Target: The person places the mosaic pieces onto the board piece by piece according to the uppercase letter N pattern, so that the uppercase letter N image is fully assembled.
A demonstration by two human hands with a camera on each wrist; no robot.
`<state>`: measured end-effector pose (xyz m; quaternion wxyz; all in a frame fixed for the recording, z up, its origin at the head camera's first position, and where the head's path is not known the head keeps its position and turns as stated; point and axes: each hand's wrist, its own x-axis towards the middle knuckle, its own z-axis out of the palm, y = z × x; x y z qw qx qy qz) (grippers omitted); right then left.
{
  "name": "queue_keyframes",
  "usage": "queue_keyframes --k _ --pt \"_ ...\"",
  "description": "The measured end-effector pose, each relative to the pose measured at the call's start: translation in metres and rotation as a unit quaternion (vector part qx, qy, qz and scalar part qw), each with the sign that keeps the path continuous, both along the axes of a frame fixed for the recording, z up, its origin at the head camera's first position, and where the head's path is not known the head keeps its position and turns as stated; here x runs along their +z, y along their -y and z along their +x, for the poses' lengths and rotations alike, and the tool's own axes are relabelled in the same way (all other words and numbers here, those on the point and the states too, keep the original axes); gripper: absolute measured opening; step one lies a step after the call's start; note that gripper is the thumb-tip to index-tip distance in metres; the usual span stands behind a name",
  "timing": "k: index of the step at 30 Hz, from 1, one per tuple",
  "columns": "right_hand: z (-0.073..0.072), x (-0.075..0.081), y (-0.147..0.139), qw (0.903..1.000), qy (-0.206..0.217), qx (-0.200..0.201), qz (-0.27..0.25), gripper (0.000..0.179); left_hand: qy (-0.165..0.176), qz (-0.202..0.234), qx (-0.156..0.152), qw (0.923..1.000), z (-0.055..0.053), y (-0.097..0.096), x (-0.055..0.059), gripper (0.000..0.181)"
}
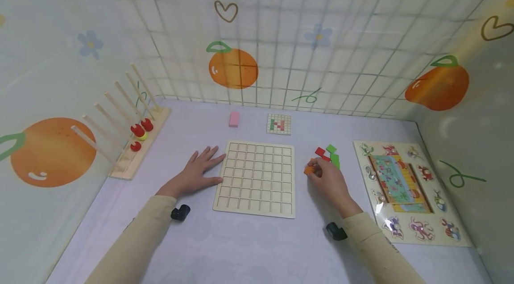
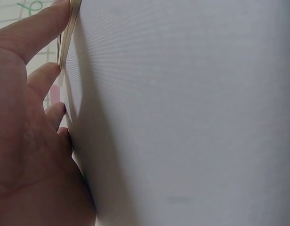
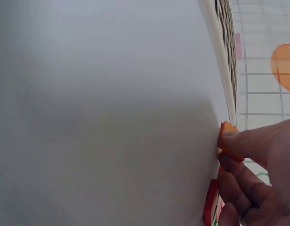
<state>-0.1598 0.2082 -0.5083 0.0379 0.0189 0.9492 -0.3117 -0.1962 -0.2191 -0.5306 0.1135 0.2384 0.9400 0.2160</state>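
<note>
Pale wood forms the peg rack [image 1: 132, 161] I see well to the left of the grid board [image 1: 257, 179], its upright rods standing over red pieces [image 1: 137, 130] and a yellow piece [image 1: 143, 136]. On my feed the left hand [image 1: 198, 171] comes next, spread at the board's left edge, fingers straight, thumb and index fingertip touching that edge, gripping nothing. The grid board itself lies flat on the pale tabletop [image 1: 257, 252]. Beyond its far edge I find a pink block [image 1: 234, 119], and to the right of that, also past the board's far side, a small patterned card [image 1: 279, 124] in green, white and red. Just beside the board's right edge, the right hand [image 1: 330, 183] pinches an orange tile [image 1: 308, 170], its thumb laid against it; I can't tell whether the tile rests on the tabletop. Past that hand, still right of the board, lie red tiles [image 1: 320, 151] and green tiles [image 1: 335, 158]. Farthest right of the board is a picture puzzle [image 1: 405, 220] bordered with sea creatures.
</note>
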Motion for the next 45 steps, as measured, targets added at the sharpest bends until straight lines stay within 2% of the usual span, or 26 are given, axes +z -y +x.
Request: queue_keyframes --k 6,22,32,45 --pt "0.001 0.0 0.0 1.0 0.0 -0.003 -0.008 0.022 0.005 -0.001 0.003 1.0 0.0 -0.001 0.0 0.082" --pt "0.003 -0.002 -0.004 0.9993 -0.006 -0.007 -0.035 0.025 0.01 0.003 0.004 0.9999 0.001 -0.001 0.002 0.082" --pt "0.002 0.005 0.0 0.9979 -0.023 -0.005 -0.061 0.018 0.005 0.001 0.001 1.0 -0.001 0.0 -0.001 0.084" --pt "0.0 0.009 0.012 0.997 0.003 -0.011 -0.077 0.018 0.01 0.003 0.003 0.9999 0.0 0.0 0.002 0.083"
